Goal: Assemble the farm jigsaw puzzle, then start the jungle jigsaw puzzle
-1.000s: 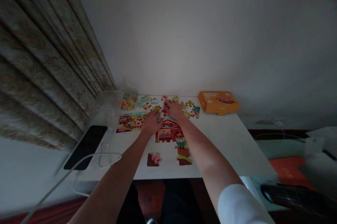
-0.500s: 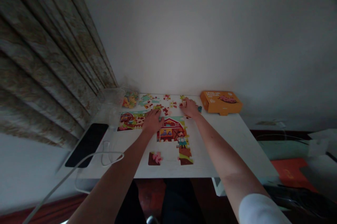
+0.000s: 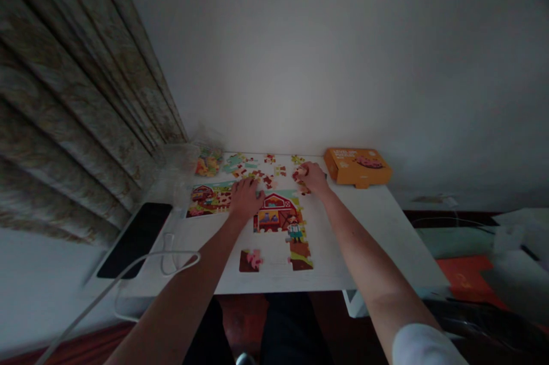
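The partly joined, red-barn jigsaw lies on the white rectangular table. At its ten o'clock, the left hand rests spread; toward one o'clock, the right hand curls at red-and-white jigsaw pieces, grip unclear.

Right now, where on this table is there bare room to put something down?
The widest bare patch is the table's right side, right of the right forearm and in front of the orange box. A small gap lies between the pig piece and field section. The back is crowded: loose pieces, farm picture, left hand, right hand.
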Demonstrator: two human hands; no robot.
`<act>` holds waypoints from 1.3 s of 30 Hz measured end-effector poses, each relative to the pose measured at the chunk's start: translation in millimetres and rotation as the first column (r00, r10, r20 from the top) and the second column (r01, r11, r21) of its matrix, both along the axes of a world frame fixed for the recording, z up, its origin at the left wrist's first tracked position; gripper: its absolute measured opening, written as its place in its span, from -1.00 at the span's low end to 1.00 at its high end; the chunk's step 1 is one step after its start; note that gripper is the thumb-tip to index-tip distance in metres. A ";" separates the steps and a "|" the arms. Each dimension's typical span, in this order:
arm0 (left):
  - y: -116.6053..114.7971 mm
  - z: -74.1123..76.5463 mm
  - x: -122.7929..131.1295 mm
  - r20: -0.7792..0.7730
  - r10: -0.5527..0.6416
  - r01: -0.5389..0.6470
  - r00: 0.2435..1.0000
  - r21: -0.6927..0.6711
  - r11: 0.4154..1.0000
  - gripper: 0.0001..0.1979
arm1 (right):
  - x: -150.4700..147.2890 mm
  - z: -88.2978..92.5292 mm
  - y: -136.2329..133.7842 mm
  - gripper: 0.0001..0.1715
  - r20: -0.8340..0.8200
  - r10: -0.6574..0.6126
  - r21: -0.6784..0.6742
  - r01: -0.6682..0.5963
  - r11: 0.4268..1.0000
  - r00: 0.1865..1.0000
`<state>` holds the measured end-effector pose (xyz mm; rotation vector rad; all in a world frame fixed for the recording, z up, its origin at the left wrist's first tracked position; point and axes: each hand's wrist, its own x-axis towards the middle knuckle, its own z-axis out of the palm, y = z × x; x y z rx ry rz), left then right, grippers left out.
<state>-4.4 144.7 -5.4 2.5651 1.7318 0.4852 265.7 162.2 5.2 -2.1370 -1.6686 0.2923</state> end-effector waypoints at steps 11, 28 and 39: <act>-0.7 0.5 -0.1 0.013 -0.017 0.017 1.000 0.013 1.000 -0.62 | -8.4 -1.3 10.7 -0.63 0.058 -0.041 -0.031 0.043 0.999 0.997; 3.2 -4.5 -0.7 0.034 -0.038 0.039 0.999 -0.013 0.999 -0.59 | -50.5 -1.8 -2.0 -0.55 0.155 0.151 -0.045 -0.146 0.988 0.976; 2.2 -3.6 -0.7 0.016 -0.051 0.051 0.999 -0.003 0.999 -0.59 | 20.2 -32.7 -40.4 -0.54 -0.146 0.037 0.134 -0.017 0.991 0.989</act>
